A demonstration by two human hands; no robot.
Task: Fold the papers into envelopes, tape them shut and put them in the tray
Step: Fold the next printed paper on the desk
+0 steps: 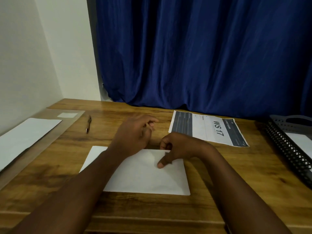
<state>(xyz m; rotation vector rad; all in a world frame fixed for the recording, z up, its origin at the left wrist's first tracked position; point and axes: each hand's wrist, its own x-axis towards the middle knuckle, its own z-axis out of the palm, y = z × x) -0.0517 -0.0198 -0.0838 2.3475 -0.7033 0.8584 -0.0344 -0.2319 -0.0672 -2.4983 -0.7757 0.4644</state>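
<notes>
Paper (145,176), a smooth white rectangle, lies flat on the grained wooden table (219,166) at lower centre. Right hand (179,149) pinches its far edge; left hand (133,134) hovers loosely curled. Black mesh tray (287,149) sits right.

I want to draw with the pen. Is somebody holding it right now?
No, the pen lies alone on the wooden table, away from both hands, which are at the white paper.
</notes>
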